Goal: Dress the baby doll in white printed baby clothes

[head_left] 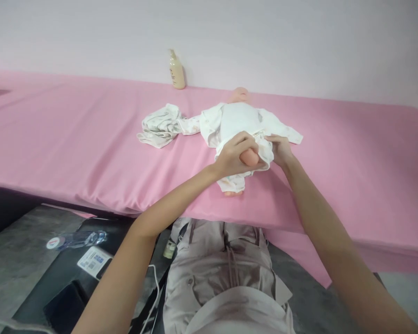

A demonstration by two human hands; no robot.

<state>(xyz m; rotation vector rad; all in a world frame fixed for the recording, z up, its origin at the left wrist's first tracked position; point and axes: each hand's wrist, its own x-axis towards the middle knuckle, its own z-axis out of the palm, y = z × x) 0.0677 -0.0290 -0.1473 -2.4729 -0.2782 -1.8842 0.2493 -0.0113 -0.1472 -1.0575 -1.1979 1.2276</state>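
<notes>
A baby doll [240, 94] in white clothes lies on its back on a pink-covered table [101, 139], head toward the wall. My left hand [234, 154] is closed around one of the doll's legs, and the bare foot [250, 157] shows beside the fingers. White baby trousers [264, 150] are bunched around that leg. At their edge my right hand [280, 149] pinches the cloth; its fingertips are partly hidden. The doll's other foot [233, 193] peeks out below the trouser hem, near the table's front edge. A white top [240, 118] covers the torso and arms.
A crumpled white cloth [162, 125] lies left of the doll, touching its sleeve. A cream pump bottle [177, 72] stands against the wall. Below the table, a black chair holds a plastic bottle [78, 240], a white card [94, 261] and a dark phone [65, 306].
</notes>
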